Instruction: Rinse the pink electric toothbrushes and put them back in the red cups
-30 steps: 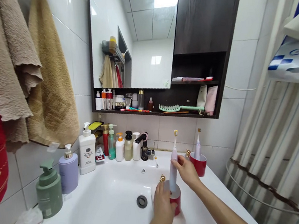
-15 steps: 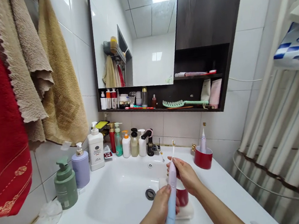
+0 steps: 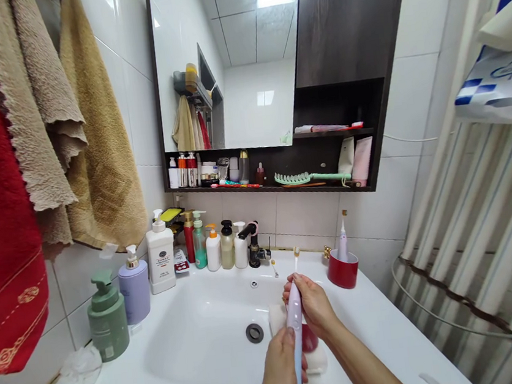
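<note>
An electric toothbrush (image 3: 294, 317), pink above and pale blue below, is held upright and slightly tilted over the right side of the sink. My left hand (image 3: 279, 362) wraps its lower handle, thumb along the front. My right hand (image 3: 313, 301) is closed around the top of the handle, near the base of the brush head (image 3: 296, 253). Behind my hands, partly hidden, a red cup (image 3: 309, 337) sits by a white cloth (image 3: 318, 360). Another electric toothbrush (image 3: 343, 241) stands in a red cup (image 3: 343, 272) at the back right. A small loose brush head (image 3: 274, 269) lies near the faucet.
The white sink (image 3: 185, 348) has a black faucet (image 3: 255, 247). Several pump bottles (image 3: 213, 250) line its back left edge. A mirror cabinet (image 3: 339, 28) hangs above, its shelf holding a green hairbrush (image 3: 310, 178). Towels (image 3: 98, 123) hang at left; a white radiator (image 3: 483, 240) stands at right.
The toothbrush has turned slightly in my hands and now stands more upright. The whole view has shifted a little. Both hands keep their hold.
</note>
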`<action>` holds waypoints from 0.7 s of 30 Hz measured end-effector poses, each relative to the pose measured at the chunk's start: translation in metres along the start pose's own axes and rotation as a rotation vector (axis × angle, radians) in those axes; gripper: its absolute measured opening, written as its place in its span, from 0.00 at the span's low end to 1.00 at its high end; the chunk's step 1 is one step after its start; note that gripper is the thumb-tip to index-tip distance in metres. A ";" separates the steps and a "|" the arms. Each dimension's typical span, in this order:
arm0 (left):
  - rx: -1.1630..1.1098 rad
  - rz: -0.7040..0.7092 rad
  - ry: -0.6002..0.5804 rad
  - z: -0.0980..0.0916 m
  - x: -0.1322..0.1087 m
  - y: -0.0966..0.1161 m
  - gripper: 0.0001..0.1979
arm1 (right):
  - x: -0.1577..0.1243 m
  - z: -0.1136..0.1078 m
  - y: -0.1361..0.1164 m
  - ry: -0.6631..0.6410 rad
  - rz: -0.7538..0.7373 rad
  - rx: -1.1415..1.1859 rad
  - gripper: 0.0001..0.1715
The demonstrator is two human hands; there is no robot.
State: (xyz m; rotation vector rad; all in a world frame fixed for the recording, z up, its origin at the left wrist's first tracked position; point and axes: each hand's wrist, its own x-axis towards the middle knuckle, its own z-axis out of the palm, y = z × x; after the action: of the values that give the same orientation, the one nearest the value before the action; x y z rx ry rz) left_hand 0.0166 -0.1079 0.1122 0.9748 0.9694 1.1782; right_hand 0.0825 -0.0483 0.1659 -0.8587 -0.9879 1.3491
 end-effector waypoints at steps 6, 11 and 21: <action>0.010 -0.052 0.015 0.006 0.002 -0.004 0.27 | 0.004 -0.005 0.010 0.019 0.025 0.061 0.08; 0.099 -0.046 0.041 0.007 0.008 -0.005 0.26 | 0.012 -0.007 0.014 0.062 0.015 0.068 0.09; 0.059 -0.135 0.049 0.003 0.032 -0.009 0.25 | 0.046 -0.017 0.032 0.188 0.059 -0.162 0.13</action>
State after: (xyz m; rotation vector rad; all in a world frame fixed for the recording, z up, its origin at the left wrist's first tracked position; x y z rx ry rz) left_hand 0.0253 -0.0777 0.1020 0.9157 1.0971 1.0702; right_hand 0.0852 0.0006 0.1335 -1.1239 -0.9396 1.2238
